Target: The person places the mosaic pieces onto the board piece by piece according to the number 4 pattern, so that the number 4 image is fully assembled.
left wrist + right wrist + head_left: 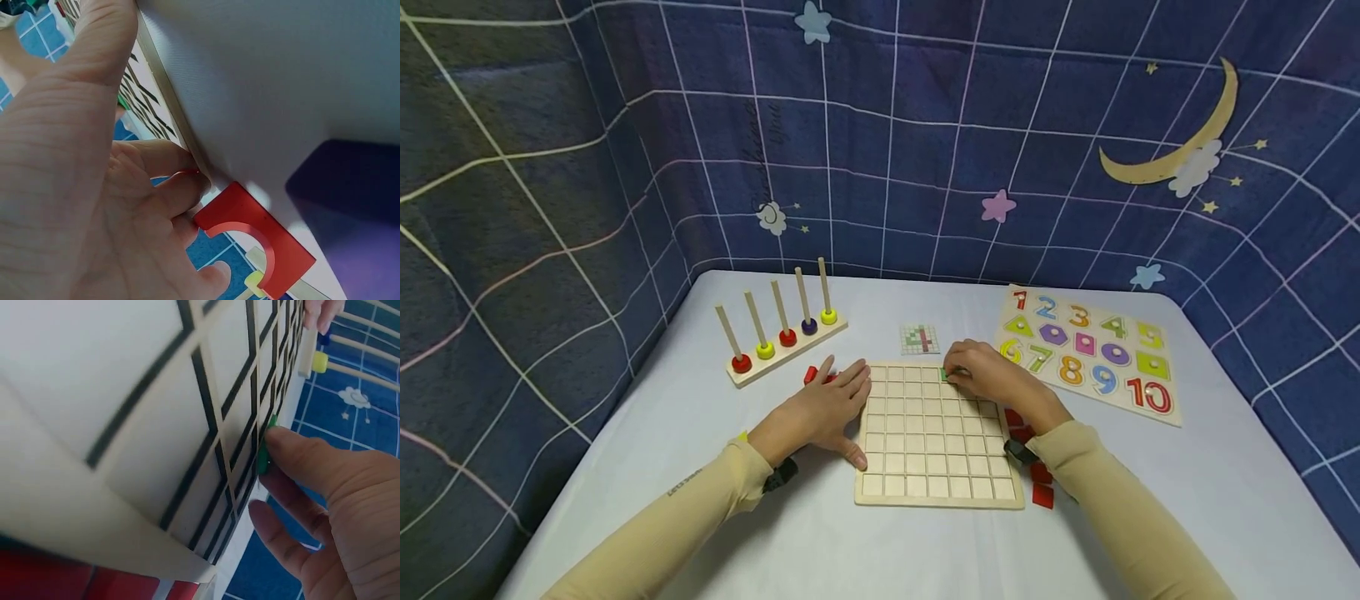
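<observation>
A wooden grid board [925, 442] lies flat on the white table. My left hand [827, 411] rests along its left edge, fingers spread and thumb near the lower left corner. My right hand [1000, 379] pinches a small green tile [265, 453] at the board's far edge, right of its middle. The squares that show hold no tile; some lie under the right hand. Just beyond the left fingertips sits a red block with a half-round cutout [275, 250]. Several red tiles [1042, 496] line the board's right side, partly hidden by the right wrist.
A small grid pattern card [920, 339] lies behind the board. At the back left stands a peg rack [790, 354] with colored rings on its pegs. A number and shape puzzle board [1093, 354] lies at the back right. A dark blue curtain [925, 150] hangs behind the table.
</observation>
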Motion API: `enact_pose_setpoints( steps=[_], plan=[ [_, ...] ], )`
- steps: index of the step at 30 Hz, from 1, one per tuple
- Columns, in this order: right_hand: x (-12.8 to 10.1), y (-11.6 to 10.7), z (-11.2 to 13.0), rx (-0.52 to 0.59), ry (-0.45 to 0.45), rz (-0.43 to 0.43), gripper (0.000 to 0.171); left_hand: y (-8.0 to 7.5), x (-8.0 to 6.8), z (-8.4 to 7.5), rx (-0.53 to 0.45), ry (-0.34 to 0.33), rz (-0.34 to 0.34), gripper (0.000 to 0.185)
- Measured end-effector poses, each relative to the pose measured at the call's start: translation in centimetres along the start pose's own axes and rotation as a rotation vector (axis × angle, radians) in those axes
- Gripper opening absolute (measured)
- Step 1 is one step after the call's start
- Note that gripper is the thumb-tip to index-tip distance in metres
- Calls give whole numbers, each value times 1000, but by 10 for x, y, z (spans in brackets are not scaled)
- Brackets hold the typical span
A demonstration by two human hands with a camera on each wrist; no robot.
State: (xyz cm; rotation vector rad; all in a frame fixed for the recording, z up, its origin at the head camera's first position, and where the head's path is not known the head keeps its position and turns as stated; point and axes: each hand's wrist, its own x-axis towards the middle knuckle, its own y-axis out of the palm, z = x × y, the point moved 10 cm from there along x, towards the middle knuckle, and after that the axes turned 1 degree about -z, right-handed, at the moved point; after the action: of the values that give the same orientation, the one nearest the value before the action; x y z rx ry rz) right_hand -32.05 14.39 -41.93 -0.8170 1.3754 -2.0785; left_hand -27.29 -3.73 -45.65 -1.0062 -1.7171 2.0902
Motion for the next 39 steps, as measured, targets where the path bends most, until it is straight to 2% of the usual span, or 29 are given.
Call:
enact_pose_setpoints(
  steps=[9, 25, 31, 39],
  plan=[
    [1, 0, 0, 4, -17, -32, 9, -2, 0, -1, 11, 19, -28, 133],
    [-5, -2, 0, 13, -2, -39, 12, -2, 1, -1, -11, 6, 0, 132],
    [-14, -11, -5, 36, 55, -36, 16, 0, 1, -1, -34, 1, 10, 132],
    [-29, -26, -8, 13, 69, -63, 18, 1, 1, 0, -62, 0, 28, 131]
  ],
)
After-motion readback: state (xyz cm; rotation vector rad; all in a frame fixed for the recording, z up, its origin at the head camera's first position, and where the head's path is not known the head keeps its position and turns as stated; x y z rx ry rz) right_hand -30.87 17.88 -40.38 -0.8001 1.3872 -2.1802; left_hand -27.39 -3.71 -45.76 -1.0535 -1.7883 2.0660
